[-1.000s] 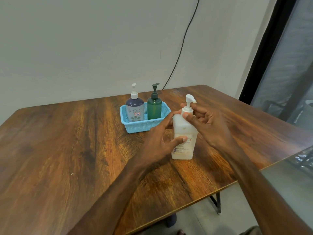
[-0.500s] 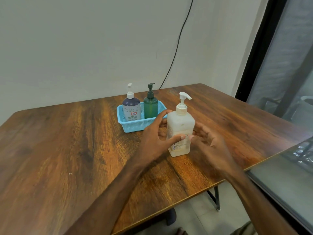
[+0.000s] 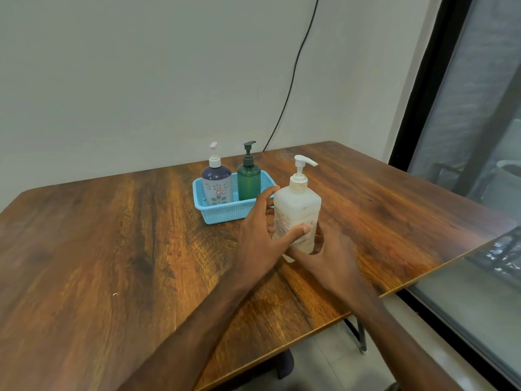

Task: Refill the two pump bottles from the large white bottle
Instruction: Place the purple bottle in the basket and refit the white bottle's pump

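Observation:
The large white bottle (image 3: pixel 297 204), with its white pump on top, stands upright on the wooden table (image 3: pixel 112 235), just right of a blue basket (image 3: pixel 225 213). My left hand (image 3: pixel 259 238) grips its left side, thumb across the front label and fingers behind. My right hand (image 3: pixel 332 258) wraps the bottle's base from the front right, hiding the bottom edge. In the basket stand two pump bottles: a purple one with flower print (image 3: pixel 216 183) on the left and a green one (image 3: pixel 248 182) on the right.
A wall runs behind the table, with a black cable (image 3: pixel 293 74) hanging down to the far edge. A dark-framed window (image 3: pixel 417 94) is close on the right. The table's near edge (image 3: pixel 310 328) slants across below my forearms.
My right hand dropped from the pump top down to the bottle's base. The left hand kept its grip on the bottle's side. The view drew closer to the table.

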The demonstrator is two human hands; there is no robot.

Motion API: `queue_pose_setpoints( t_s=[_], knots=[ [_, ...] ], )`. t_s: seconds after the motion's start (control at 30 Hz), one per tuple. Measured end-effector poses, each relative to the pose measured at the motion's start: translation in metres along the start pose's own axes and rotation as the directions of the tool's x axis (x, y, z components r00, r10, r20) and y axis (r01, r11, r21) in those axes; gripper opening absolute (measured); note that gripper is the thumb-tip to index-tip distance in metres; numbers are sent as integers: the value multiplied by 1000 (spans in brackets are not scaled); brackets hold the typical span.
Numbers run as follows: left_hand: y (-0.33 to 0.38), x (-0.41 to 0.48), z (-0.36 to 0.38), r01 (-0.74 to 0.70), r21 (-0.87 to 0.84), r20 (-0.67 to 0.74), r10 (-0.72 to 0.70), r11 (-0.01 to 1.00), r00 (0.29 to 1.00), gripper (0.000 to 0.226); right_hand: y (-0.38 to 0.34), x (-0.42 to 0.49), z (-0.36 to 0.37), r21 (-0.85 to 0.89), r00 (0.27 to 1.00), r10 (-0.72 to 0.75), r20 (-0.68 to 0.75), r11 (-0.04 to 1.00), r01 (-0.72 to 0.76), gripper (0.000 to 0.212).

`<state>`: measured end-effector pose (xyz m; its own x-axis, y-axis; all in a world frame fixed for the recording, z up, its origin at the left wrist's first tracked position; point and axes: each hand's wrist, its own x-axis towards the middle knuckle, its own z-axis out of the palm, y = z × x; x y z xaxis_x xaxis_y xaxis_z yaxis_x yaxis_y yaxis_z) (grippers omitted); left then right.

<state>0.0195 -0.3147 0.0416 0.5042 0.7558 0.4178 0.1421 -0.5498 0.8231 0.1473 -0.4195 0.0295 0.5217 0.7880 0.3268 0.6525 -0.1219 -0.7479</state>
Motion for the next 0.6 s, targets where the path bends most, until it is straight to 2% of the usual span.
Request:
queue_pose_setpoints(
  t_s=[0.13, 0.23, 0.37, 0.47, 0.53, 0.6],
  knots=[
    [5, 0, 2, 53, -28, 49, -52, 998, 997, 91, 0, 9, -14, -4, 1000, -19, -11, 1000, 19, 75],
    [17, 6, 11, 128, -14, 80, -126, 992, 989, 71, 7, 26, -36, 19, 997, 72, -12, 997, -72, 80],
    [30, 34, 42, 99, 152, 62, -109, 983, 992, 44, 23, 68, -62, 16, 983, 150, -102, 989, -150, 80],
    [27, 91, 79, 130, 300, 128, -175, 945, 976, 39, 37, 116, -71, 43, 970, 187, -155, 982, -182, 76],
    [26, 135, 98, 74, 412, 225, -180, 908, 958, 45, 51, 158, -73, 62, 965, 205, -163, 978, -198, 73],
    [23, 176, 113, -30, 429, 270, -96, 903, 958, 46, 70, 208, -74, 76, 962, 217, -165, 975, -207, 71]
  ],
)
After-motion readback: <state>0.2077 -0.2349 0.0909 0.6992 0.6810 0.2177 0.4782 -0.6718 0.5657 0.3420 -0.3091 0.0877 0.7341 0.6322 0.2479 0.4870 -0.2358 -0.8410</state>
